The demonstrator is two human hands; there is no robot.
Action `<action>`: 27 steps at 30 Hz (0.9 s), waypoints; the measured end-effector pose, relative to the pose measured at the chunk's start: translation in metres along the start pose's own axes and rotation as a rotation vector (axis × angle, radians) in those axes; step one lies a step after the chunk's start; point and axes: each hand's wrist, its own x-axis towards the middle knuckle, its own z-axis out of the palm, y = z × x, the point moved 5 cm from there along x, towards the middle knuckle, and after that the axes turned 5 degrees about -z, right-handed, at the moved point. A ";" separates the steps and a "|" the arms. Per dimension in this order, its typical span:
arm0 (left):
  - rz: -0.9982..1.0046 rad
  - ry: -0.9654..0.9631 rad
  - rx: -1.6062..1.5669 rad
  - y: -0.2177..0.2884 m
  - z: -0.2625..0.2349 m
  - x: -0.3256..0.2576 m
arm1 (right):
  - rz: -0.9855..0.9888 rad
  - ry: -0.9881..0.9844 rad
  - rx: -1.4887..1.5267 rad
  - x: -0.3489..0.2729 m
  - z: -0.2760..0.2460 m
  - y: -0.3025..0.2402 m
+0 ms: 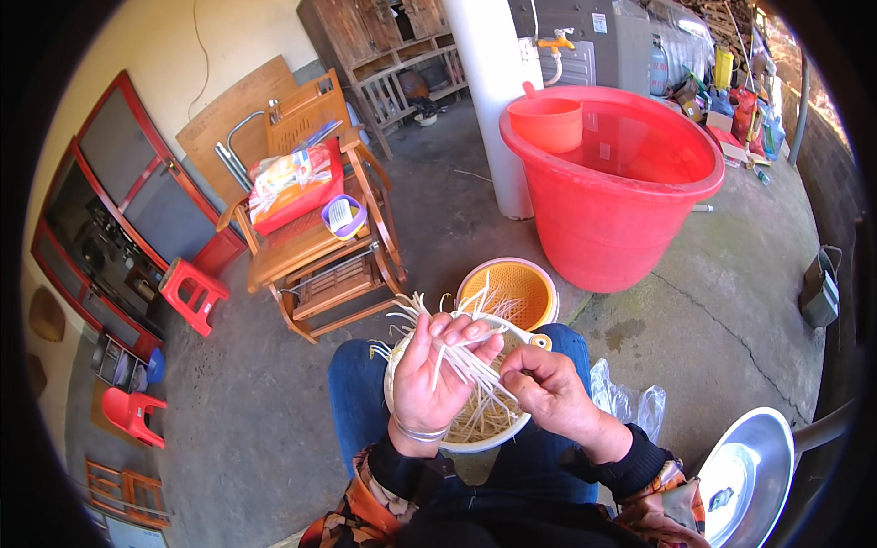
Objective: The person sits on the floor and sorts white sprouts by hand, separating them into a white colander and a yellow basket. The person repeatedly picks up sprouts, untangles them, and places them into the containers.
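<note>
At the left of the work, the left hand (429, 384) is facing palm up, its fingers curling over and clamping a loose bunch of pale strands (472, 367), roots and tips sticking out on both sides. The bunch is hanging over a white bowl (481, 447), which is sitting between the person's knees and is holding a large tangle of similar strands. Just beyond it, a yellow colander (474, 284) is standing on the floor and is carrying a smaller, sparser lot of pale strands. To the right, the right hand (551, 391) is bringing thumb and forefinger together at the ends of the bunch, apparently nipping a strand; the contact itself is partly hidden by the fingers. A clear plastic bag (628, 401) is lying beside the right knee, and a metal basin (773, 440) is resting farther right. In this inspector's judgement, the strands are being gone through by hand and the work is standing partway: the handful is under treatment, while the contents of both vessels are differing in amount. Which lot is counting as finished and which is awaiting handling cannot be determined, so the remaining quantity is staying unconfirmed.
</note>
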 end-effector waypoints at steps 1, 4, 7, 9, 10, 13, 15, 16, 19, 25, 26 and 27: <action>0.016 0.017 0.003 0.000 0.000 0.000 | 0.058 0.037 0.084 -0.001 -0.001 0.000; 0.043 0.024 0.023 0.002 0.003 0.000 | 0.261 0.042 0.386 -0.004 -0.004 0.001; 0.053 0.024 0.064 0.004 0.004 0.001 | 0.358 -0.019 0.438 -0.004 -0.002 0.001; 0.057 0.029 0.089 0.004 0.004 0.002 | 0.376 -0.046 0.398 -0.005 0.000 0.000; 0.060 0.027 0.100 0.002 0.003 0.003 | 0.378 -0.053 0.384 -0.005 0.000 0.000; 0.076 0.025 0.146 0.001 0.004 0.003 | 0.386 -0.062 0.380 -0.005 0.002 -0.001; 0.090 0.027 0.191 0.002 0.004 0.003 | 0.395 -0.063 0.390 -0.005 0.003 -0.001; 0.097 0.029 0.218 0.001 0.004 0.003 | 0.403 -0.063 0.393 -0.005 0.004 0.000; 0.092 -0.019 0.285 0.001 0.004 0.004 | 0.435 -0.043 0.406 -0.006 0.004 0.003; 0.129 0.001 0.341 0.001 0.006 0.002 | 0.548 0.044 0.566 -0.009 0.004 0.008; 0.148 0.022 0.354 0.002 0.006 0.001 | 0.581 0.062 0.605 -0.010 0.004 0.010; 0.158 0.024 0.362 0.002 0.006 0.001 | 0.574 0.055 0.602 -0.010 0.004 0.010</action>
